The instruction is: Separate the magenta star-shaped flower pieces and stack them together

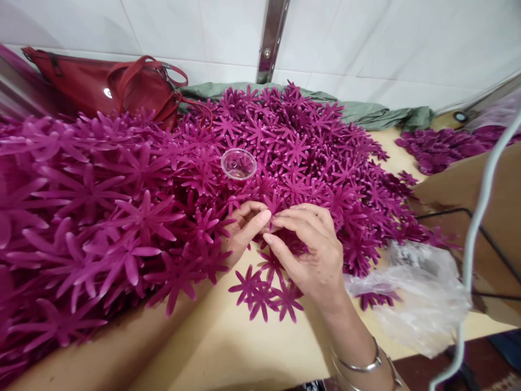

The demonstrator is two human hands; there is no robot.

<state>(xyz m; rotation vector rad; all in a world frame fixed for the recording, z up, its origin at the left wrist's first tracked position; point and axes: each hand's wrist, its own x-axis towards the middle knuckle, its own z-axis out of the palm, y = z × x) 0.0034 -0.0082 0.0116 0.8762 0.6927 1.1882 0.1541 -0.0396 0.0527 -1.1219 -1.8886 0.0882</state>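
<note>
My left hand (246, 231) has its thumb and index fingertips pinched together in front of a big heap of purple artificial flower petal layers (293, 149). Close against it, my right hand (311, 247) curls its fingers toward the same spot, thumb slightly apart below them. Whatever lies between the fingertips is too small or hidden to make out. A petal layer (274, 202) shows just behind the fingertips; whether it is held I cannot tell. Below the hands, several loose petal layers (262, 298) lie overlapping on the pale tabletop (244, 347). A small clear plastic cup (239, 164) sits in the heap beyond.
A red handbag (93, 81) rests at the back left by the white tiled wall (366, 43). At right are a crumpled clear plastic bag (423, 298), a cardboard box (468, 190) and a hanging pale cable (480, 217). More purple pieces (443, 149) lie at the far right.
</note>
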